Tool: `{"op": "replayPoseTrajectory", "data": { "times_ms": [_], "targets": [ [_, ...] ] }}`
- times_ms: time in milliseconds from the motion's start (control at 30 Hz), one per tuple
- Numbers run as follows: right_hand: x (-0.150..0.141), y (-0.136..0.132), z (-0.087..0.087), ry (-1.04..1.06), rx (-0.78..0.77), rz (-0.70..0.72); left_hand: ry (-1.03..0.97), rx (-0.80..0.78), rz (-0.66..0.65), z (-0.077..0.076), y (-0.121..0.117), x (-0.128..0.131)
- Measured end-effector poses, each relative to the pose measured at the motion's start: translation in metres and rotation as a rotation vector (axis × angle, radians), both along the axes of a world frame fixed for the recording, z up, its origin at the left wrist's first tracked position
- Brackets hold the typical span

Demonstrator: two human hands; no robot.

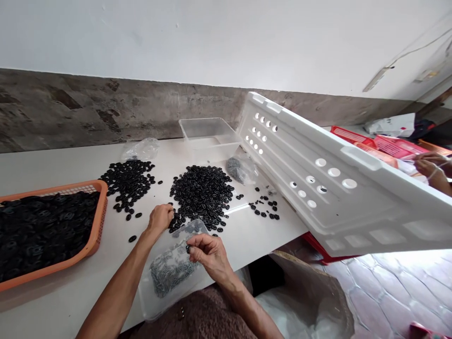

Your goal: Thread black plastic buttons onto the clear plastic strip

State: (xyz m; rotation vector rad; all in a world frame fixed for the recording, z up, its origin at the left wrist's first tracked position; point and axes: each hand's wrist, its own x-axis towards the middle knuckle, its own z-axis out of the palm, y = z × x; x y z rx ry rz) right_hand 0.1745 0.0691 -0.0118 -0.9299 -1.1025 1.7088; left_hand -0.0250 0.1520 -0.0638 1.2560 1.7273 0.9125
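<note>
Black plastic rings heaped on table; left hand fingers curled into heap edge; right hand fingertips pinched together over clear tray of small metal parts

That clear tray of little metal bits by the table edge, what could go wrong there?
The clear tray overhangs the table edge toward the person's lap, so a nudge from the right hand might tip the metal pieces out. The left hand at the black ring pile could scatter rings off the table.
</note>
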Motion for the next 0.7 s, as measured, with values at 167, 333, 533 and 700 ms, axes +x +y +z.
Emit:
{"op": "replayPoseTrajectory", "data": {
  "times_ms": [167, 333, 533, 700],
  "targets": [
    [0.002, 0.011, 0.003, 0.022, 0.037, -0.103, -0.459, 0.013, 0.156, 0.034, -0.031, 0.010],
    [-0.005, 0.016, 0.012, 0.049, 0.046, -0.114, -0.768, 0.004, 0.250, 0.066, -0.075, 0.027],
    [-0.015, 0.010, 0.025, 0.087, 0.059, -0.082, -0.908, -0.015, 0.307, 0.085, -0.101, 0.039],
    [-0.017, 0.007, 0.026, 0.130, 0.046, -0.049, -0.919, 0.004, 0.398, 0.091, -0.114, 0.046]
  ]
}}
